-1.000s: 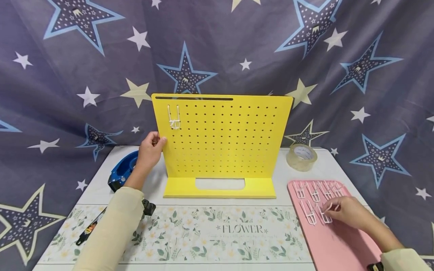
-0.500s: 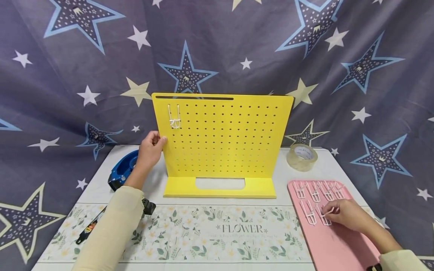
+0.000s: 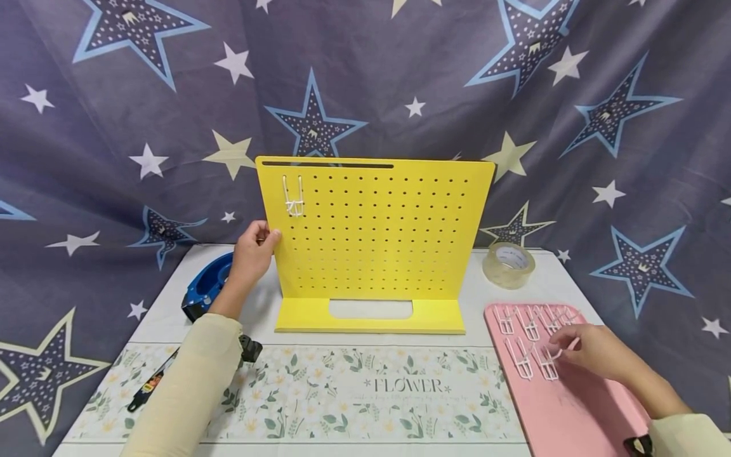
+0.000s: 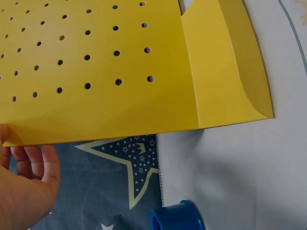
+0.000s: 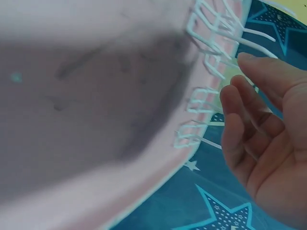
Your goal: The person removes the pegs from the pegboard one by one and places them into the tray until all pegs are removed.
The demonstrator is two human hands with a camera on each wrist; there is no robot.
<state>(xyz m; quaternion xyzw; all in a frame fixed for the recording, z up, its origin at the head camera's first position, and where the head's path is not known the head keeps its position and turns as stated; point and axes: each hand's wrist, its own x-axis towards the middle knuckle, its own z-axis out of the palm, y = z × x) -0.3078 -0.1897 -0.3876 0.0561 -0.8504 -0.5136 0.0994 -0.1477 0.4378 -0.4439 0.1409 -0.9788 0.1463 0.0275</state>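
Observation:
A yellow pegboard (image 3: 371, 228) stands upright on its flat foot. My left hand (image 3: 255, 251) grips its left edge, thumb on the front and the other fingers behind; the left wrist view also shows this hand (image 4: 31, 184) at the edge. One white wire hook (image 3: 294, 198) hangs at the board's upper left. At the right, several white wire hooks (image 3: 531, 324) lie on a pink tray (image 3: 577, 406). My right hand (image 3: 591, 352) hovers just right of the nearest hook (image 3: 548, 367). In the right wrist view the hand (image 5: 268, 134) has thumb and fingers apart, nothing visibly held.
A roll of clear tape (image 3: 508, 265) stands behind the tray. To the left are a blue tape dispenser (image 3: 205, 285) and a black strap-like item (image 3: 154, 384), partly under my left sleeve. A flower-print runner (image 3: 365, 393) crosses the front of the white table; a starry curtain (image 3: 365, 76) hangs behind.
My right hand has drawn slightly up and right from the nearest hook, its fingers no longer on it; that hook now shows more fully. My left hand and the pegboard have stayed put.

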